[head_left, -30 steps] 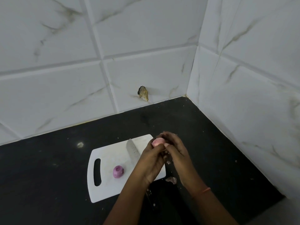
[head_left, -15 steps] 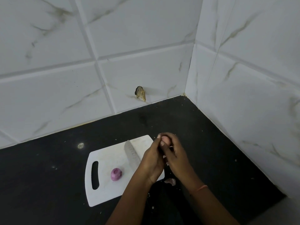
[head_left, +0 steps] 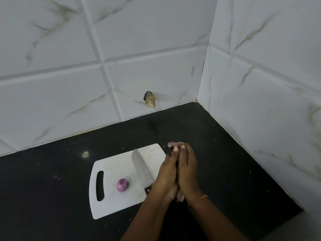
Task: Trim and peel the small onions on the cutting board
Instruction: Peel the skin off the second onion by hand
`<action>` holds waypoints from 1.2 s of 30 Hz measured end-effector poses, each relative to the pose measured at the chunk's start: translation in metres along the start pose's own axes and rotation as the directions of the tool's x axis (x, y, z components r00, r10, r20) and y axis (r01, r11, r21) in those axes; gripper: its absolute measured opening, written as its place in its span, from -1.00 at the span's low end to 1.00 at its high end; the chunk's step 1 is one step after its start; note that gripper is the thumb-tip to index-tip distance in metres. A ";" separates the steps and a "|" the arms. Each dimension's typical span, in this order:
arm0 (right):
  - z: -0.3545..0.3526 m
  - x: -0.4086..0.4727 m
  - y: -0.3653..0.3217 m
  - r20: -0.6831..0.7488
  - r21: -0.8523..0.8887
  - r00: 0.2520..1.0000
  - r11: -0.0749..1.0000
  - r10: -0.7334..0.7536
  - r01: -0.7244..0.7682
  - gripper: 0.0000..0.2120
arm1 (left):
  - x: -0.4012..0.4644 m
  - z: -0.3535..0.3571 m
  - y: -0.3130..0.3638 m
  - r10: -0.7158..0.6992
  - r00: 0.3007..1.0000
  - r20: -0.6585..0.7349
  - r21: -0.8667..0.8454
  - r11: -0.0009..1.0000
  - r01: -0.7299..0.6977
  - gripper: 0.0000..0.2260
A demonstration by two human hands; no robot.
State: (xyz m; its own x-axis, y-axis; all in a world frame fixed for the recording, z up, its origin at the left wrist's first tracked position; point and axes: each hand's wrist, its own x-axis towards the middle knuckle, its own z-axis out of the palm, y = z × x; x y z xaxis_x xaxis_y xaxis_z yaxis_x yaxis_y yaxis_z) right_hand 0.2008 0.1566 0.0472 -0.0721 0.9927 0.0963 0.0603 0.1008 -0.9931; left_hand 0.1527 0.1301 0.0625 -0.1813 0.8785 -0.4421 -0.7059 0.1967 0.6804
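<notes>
Both hands, left hand and right hand, press together at the cutting board edge, seemingly rubbing skin off a hidden onion. The peeled onion lies beside the knife. Next, I'd guess: set it down.

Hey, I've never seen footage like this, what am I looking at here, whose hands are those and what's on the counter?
There is no machine here: a person wears a camera on the head, so this single picture looks forward and down at their own two bare hands. The left hand and right hand are pressed together above the right edge of a white cutting board, which lies on a black counter in a tiled corner. A little pink shows at the fingertips, but what they hold is hidden, so I cannot say. On the board lie a small purple onion and a knife, untouched by either hand. A pale scrap, probably onion skin, shows just below the wrists.
</notes>
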 end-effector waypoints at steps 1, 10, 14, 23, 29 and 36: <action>0.000 0.001 0.001 0.010 0.023 0.999 0.999 0.032 -0.032 -0.74 | 0.002 -0.002 -0.002 0.007 1.000 -0.004 -0.022 1.000 -0.008 -0.68; -0.017 0.003 -0.001 0.158 0.226 0.975 0.955 0.156 -0.190 -0.72 | 0.019 -0.011 0.003 -0.011 0.998 -0.056 -0.219 0.976 -0.002 -0.84; -0.022 0.002 -0.010 0.262 0.201 0.963 0.973 0.061 -0.116 -0.81 | 0.020 -0.014 0.006 -0.036 0.999 -0.027 -0.294 0.955 0.026 -0.50; -0.025 0.004 -0.004 0.182 0.091 0.978 0.992 -0.106 0.090 -0.90 | 0.014 -0.015 0.009 -0.031 1.000 -0.003 -0.222 0.975 0.030 -0.42; -0.026 0.015 -0.009 0.056 -0.005 0.998 1.000 -0.015 0.015 -0.89 | 0.006 -0.013 0.011 -0.046 0.997 0.065 -0.084 0.995 0.052 -0.68; -0.044 0.024 -0.023 0.099 -0.023 0.994 0.999 0.036 -0.034 -0.78 | 0.008 -0.018 0.015 -0.074 0.997 0.005 -0.086 0.994 0.074 -0.47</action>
State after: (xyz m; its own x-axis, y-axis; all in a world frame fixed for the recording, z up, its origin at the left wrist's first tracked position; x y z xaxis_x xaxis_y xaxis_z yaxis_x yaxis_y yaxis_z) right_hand 0.2414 0.1814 0.0755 -0.1685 0.9842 0.0537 0.0851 0.0688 -0.9940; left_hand 0.1285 0.1317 0.0584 -0.1251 0.8638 -0.4881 -0.7738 0.2230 0.5929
